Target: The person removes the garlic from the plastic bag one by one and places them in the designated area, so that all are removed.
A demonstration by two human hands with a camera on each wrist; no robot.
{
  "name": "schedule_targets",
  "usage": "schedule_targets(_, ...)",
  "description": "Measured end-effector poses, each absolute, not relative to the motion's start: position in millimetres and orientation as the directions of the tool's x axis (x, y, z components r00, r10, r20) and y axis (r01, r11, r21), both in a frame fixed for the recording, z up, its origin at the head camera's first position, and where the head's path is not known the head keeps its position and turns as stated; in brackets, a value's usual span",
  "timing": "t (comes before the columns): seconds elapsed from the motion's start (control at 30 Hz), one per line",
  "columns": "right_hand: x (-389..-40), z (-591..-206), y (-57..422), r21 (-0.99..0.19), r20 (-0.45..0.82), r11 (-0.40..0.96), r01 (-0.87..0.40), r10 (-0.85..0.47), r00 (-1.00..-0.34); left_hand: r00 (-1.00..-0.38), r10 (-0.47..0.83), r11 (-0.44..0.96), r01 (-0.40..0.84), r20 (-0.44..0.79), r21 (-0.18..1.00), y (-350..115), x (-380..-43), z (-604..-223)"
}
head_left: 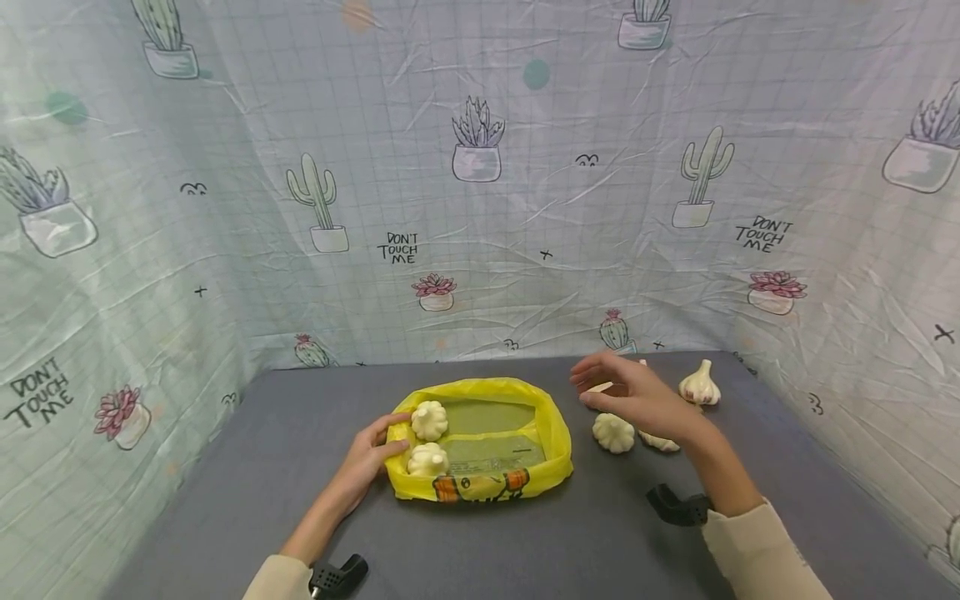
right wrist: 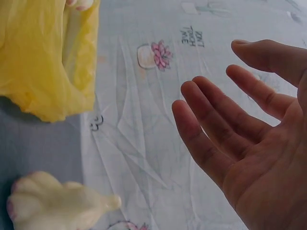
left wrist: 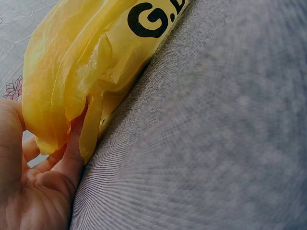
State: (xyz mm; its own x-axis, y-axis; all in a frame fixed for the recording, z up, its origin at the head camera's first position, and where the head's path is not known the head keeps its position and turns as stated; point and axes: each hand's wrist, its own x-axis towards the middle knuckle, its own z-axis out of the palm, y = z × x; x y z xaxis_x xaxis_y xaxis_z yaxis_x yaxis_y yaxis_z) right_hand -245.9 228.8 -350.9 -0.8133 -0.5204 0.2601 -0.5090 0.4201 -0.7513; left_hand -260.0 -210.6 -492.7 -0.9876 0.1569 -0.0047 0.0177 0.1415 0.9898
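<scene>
A yellow plastic bag [head_left: 557, 433] lies on the table with its mouth spread wide. Two garlic bulbs, one farther back [head_left: 430, 421] and one nearer [head_left: 428, 460], sit inside at its left end. My left hand [head_left: 365, 457] grips the bag's left rim; the left wrist view shows fingers [left wrist: 72, 155] against the crumpled yellow plastic. To the right of the bag, my right hand [head_left: 637, 396] hovers with nothing in it, its fingers [right wrist: 206, 105] spread and slightly bent. Below and around it lie several loose garlic bulbs, including a whole one [head_left: 613, 433], partly hidden by the hand and forearm.
Another garlic bulb [head_left: 700, 386] stands at the far right of the grey table [head_left: 300, 442]. A cactus-print cloth [head_left: 510, 217] hangs behind the table and along both sides. Black wrist-camera mounts, left [head_left: 339, 575] and right [head_left: 677, 506], sit at the wrists.
</scene>
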Motion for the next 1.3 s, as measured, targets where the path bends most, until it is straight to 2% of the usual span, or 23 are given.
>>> schedule_targets(0.2, -250.3, -349.1, 202.2, -0.739, 0.237, 0.425, -0.523, -0.563, -0.792, -0.988, 0.151, 0.122, 0.002, -0.017, 0.992, -210.0, -259.9, -493.3)
schedule_targets(0.53, -272.9, -338.1, 139.3, -0.735, 0.174, 0.38, -0.561, -0.694, -0.699, -0.987, 0.159, 0.12, 0.004, -0.015, 0.993, -210.9, -261.0, -493.6)
schedule_targets(0.87, -295.0, -338.4, 83.4, -0.692, 0.097, 0.411, -0.593, -0.762, -0.641, -0.989, 0.146, 0.119, 0.001, -0.017, 0.993, -210.1, -260.4, -492.1)
schedule_targets(1.3, -322.0, -359.7, 36.9, -0.722, -0.057, 0.457, -0.519, -0.787, -0.615, -0.989, 0.147, 0.13, -0.006, -0.026, 0.992, -211.6, -261.1, -491.8)
